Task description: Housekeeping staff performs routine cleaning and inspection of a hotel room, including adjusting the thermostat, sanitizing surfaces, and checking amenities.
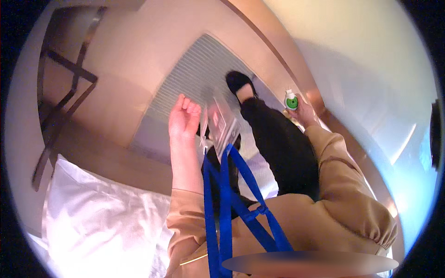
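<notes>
My right hand (305,113) is stretched out to the right, near the base of the wall. It grips a small plug-in device (291,101), white with a green round face and metal prongs pointing away from me; it resembles an electric mosquito repellent. Left of centre, my left hand (185,114) is raised with its fingers curled in, and I see nothing in it. Beside that hand hang clear plastic badge holders (222,127) on blue lanyards (226,198), blurred and partly covering my legs.
A white pillow or bedding (107,215) lies at lower left. Dark crossed bars (76,74) stand at upper left. A grey ribbed mat (194,69) covers part of the floor, with my black shoe (240,80) on it. A pale wall (347,80) with a brown skirting edge (283,62) curves along the right.
</notes>
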Demonstrator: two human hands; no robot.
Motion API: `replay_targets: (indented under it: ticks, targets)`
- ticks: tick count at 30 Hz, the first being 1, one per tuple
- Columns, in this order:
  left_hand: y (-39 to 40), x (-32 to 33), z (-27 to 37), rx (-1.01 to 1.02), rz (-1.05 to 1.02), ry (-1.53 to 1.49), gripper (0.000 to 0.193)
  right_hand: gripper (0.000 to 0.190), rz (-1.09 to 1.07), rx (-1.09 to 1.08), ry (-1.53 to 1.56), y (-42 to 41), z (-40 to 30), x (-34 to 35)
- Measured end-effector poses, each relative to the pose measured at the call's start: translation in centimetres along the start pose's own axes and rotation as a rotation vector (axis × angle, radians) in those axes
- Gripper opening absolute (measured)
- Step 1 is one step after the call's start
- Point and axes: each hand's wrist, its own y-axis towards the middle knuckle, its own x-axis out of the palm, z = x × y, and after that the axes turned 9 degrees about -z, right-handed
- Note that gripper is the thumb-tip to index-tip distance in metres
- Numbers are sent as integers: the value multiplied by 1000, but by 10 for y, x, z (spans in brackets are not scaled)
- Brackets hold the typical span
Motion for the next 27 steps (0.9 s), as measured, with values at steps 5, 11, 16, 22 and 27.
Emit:
replay_targets:
  ticks: [5,11,16,22,27]
  targets:
    - [-30,1,12,-91,93,-2,18,70,54,196,32,-109,-16,-27]
    - [-74,47,5,-186,136,191,20,64,77,363,110,-215,-35,-74]
    - [-183,164,-59,-209,81,343,19,67,131,438,312,-359,40,-156]
    - [-304,272,-139,-272,-138,633,28,67,266,620,604,-492,104,-164]
    - [-357,295,-252,-446,-187,711,27,69,353,758,813,-596,179,-119]
